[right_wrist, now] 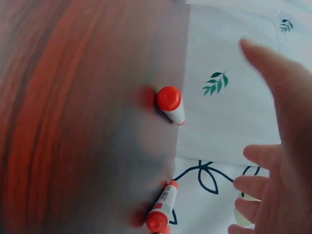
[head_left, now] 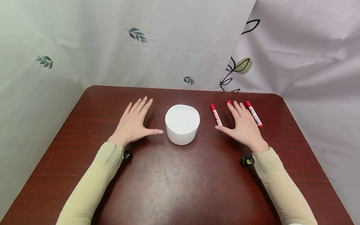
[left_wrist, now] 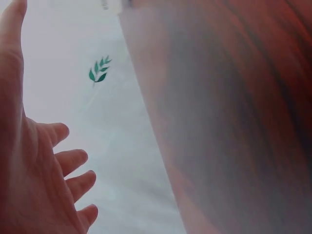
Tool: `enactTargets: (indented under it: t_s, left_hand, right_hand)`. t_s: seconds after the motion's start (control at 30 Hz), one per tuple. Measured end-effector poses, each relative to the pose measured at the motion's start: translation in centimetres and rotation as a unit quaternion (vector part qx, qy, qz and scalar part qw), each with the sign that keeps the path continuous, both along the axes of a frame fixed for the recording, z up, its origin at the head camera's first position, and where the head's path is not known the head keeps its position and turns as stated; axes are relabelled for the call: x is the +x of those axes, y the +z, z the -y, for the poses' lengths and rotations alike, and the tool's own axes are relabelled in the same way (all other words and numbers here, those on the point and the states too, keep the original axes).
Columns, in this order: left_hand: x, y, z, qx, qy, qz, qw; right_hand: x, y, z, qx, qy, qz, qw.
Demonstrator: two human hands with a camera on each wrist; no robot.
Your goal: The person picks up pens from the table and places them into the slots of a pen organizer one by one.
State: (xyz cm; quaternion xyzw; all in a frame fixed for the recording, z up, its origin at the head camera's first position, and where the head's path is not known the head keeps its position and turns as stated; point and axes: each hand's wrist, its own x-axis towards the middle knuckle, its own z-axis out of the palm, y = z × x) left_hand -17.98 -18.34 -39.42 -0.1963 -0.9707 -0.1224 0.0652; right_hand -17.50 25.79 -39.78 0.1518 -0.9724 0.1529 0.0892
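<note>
A white round tub-like thing [head_left: 182, 137] stands mid-table, wider at the top than at its base. To its left my left hand [head_left: 132, 123] hovers low with fingers spread, the thumb tip close by its side. My right hand [head_left: 244, 126], fingers straight and thumb out, is over the markers to the right. One red-capped white marker [head_left: 216, 115] lies just beyond that thumb; another marker [head_left: 254, 114] lies along the outer fingers. Between them a third marker [head_left: 229, 102] shows only its red end, the rest hidden under the hand. Neither hand holds anything.
The dark red-brown wooden table [head_left: 174, 184] has rounded far corners. A pale curtain [head_left: 168, 47] with leaf prints hangs behind it and along both sides. A dark wrist strap [head_left: 247, 161] sits at the right cuff, and a similar one [head_left: 127, 155] at the left.
</note>
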Motion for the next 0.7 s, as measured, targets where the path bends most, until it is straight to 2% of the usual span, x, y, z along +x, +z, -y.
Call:
enactTargets:
  t_s: [0.2, 0.33, 0.4, 0.5, 0.7]
  left_hand:
    - [0.0, 0.3, -0.6, 0.06, -0.014, -0.012, 0.998]
    - [0.2, 0.6, -1.3, 0.131, -0.02, 0.014, 0.991]
    - [0.4, 0.7, -1.7, 0.174, -0.021, 0.034, 0.984]
    - [0.7, 0.7, -2.5, 0.238, -0.028, 0.057, 0.9692]
    - [0.9, 0.6, -4.5, 0.331, -0.065, 0.071, 0.9386]
  right_hand:
    - [-0.2, 0.6, -0.1, -0.065, 0.01, -0.013, 0.998]
    - [-0.3, 0.8, 0.0, -0.11, -0.011, -0.002, 0.994]
    - [-0.4, 0.9, 0.1, -0.133, -0.023, 0.004, 0.991]
    - [-0.5, 0.9, 0.3, -0.158, -0.041, 0.016, 0.987]
    - [-0.6, 0.8, 0.7, -0.19, -0.049, 0.062, 0.979]
